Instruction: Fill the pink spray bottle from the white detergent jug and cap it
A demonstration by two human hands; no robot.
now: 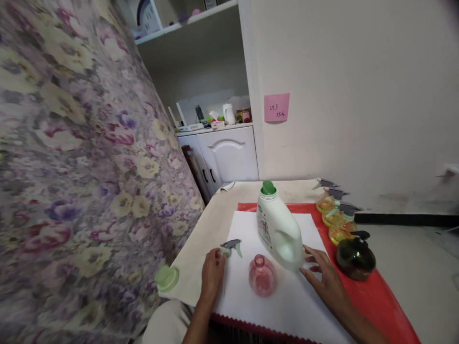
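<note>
My left hand rests on the white cloth, fingers curled round the neck of a grey and green spray trigger head. A pink transparent bottle without a top stands between my hands. My right hand lies with fingers spread beside the base of a white detergent jug with a green cap, touching it. The jug stands upright on the cloth.
Three yellow spray bottles and a dark green one line the red mat at right. A green lid lies at the table's left edge. A flowered mattress leans at left; white cupboard behind.
</note>
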